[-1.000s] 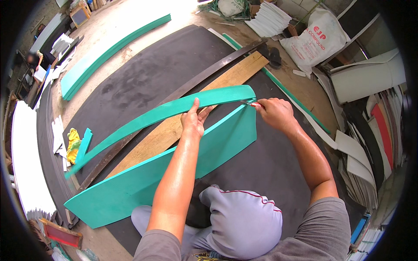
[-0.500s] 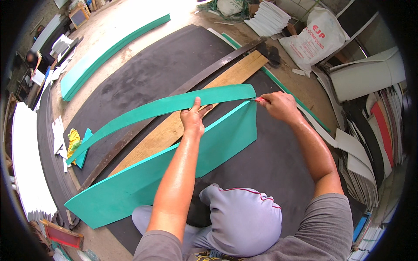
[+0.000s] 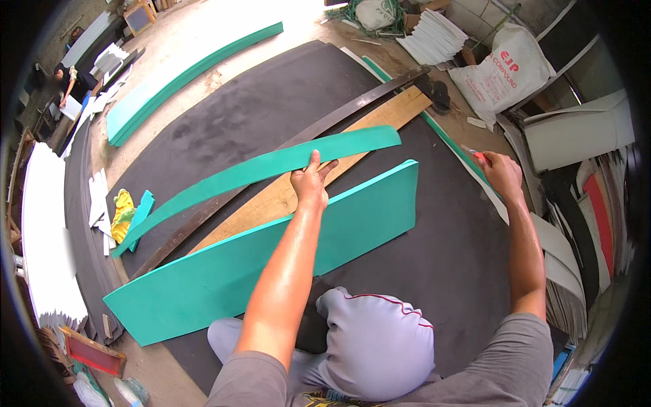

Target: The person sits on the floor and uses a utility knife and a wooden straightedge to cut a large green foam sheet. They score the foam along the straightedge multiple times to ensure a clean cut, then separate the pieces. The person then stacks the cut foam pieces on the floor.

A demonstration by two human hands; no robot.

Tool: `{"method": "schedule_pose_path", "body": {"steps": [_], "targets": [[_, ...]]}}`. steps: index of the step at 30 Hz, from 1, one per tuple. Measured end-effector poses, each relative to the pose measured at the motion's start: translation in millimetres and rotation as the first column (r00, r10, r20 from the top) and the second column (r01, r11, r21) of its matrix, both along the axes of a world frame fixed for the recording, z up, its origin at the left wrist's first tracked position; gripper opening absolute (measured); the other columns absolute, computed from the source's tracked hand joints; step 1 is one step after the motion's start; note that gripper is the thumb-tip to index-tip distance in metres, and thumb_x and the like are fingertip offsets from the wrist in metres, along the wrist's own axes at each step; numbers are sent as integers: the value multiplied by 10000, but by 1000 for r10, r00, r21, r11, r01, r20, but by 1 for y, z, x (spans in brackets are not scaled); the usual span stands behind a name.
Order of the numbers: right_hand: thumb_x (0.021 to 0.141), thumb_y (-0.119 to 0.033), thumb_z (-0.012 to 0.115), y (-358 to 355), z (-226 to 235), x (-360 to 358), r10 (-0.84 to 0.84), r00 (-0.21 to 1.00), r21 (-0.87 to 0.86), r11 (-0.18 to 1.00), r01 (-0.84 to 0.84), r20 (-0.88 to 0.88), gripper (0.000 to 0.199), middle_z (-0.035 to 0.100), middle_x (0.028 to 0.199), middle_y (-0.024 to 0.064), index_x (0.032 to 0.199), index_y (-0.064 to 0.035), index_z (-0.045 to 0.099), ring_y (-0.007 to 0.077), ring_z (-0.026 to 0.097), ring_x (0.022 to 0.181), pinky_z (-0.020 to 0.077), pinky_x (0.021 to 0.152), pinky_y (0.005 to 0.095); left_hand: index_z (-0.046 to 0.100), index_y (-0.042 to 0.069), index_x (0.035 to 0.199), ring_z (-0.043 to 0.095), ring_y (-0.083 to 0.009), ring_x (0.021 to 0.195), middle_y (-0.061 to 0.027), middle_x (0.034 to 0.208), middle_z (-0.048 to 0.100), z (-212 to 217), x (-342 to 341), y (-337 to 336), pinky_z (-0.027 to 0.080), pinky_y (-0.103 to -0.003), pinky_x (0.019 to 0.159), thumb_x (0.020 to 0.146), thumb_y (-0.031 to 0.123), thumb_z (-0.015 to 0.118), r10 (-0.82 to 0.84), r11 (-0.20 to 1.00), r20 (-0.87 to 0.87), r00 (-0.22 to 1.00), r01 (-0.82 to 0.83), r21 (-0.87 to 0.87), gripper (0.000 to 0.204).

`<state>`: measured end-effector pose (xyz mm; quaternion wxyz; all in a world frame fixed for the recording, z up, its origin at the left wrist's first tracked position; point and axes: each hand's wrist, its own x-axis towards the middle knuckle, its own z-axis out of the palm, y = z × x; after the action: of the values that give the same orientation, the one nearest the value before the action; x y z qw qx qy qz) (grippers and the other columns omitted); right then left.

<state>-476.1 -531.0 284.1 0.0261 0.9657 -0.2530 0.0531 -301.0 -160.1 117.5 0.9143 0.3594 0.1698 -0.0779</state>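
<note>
My left hand (image 3: 310, 180) grips a long, narrow teal foam strip (image 3: 224, 181) and holds it up over a wooden plank (image 3: 380, 117). The strip is separate from the wide teal foam sheet (image 3: 271, 258) that lies on the black mat (image 3: 258, 108) in front of my knee. My right hand (image 3: 502, 173) is off to the right, away from the sheet, closed around a small red-handled cutter (image 3: 475, 154).
A dark metal straightedge (image 3: 325, 122) lies beside the plank. More teal strips (image 3: 183, 74) lie at the far left, teal and yellow scraps (image 3: 129, 214) near the mat's left edge. A white sack (image 3: 508, 64), white sheet stacks (image 3: 434, 37) and stacked boards (image 3: 576, 136) crowd the right. A person (image 3: 68, 81) sits far left.
The strip has come free of the wide sheet at its right end. My right hand with the cutter has swung away to the right, and my left hand has lifted the strip.
</note>
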Motion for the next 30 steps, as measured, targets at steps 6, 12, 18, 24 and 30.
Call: {"method": "schedule_pose_path", "body": {"steps": [6, 12, 18, 24, 30], "targets": [[975, -321, 729, 40, -54, 21, 51, 987, 349, 932, -101, 150, 285, 753, 992, 170, 1167, -110, 720, 401, 729, 969, 559, 802, 484, 660, 40, 1119, 721, -266, 984, -86, 1083, 687, -14, 10, -6, 696, -495, 864, 999, 86, 717, 43, 999, 182, 982, -43, -7, 141], [983, -211, 696, 175, -72, 104, 426, 687, 231, 726, -648, 589, 447, 707, 1275, 110, 1423, -198, 618, 354, 707, 1104, 585, 860, 444, 687, 58, 1035, 730, -198, 897, -52, 993, 722, 5, -18, 2, 676, -385, 806, 982, 117, 757, -74, 987, 164, 984, 48, 155, 106], [977, -376, 704, 230, -75, 149, 517, 832, 397, 734, -551, 201, 330, 721, 1129, 136, 1198, -132, 703, 378, 702, 1030, 539, 832, 477, 661, 95, 1106, 738, -237, 928, -58, 1039, 730, -2, -25, 44, 616, -413, 851, 966, 273, 790, -36, 993, 117, 992, 23, 112, 261], [927, -333, 736, 137, -145, 151, 493, 858, 373, 776, -508, 143, 264, 676, 1008, 136, 1092, -132, 693, 393, 669, 958, 510, 797, 485, 532, 36, 1377, 608, -292, 1201, -119, 1272, 651, -77, 0, 187, 483, -472, 1074, 986, 499, 713, 428, 882, -222, 876, -458, -109, 632], [1011, -262, 598, 70, -213, 149, 149, 989, 178, 972, -151, 21, 206, 667, 1093, 161, 1179, -156, 654, 452, 673, 1033, 532, 827, 567, 658, 32, 1098, 712, -236, 810, -87, 967, 716, -129, -17, 259, 552, -365, 654, 1010, 434, 712, 531, 804, -296, 794, -362, 471, 415]]}}
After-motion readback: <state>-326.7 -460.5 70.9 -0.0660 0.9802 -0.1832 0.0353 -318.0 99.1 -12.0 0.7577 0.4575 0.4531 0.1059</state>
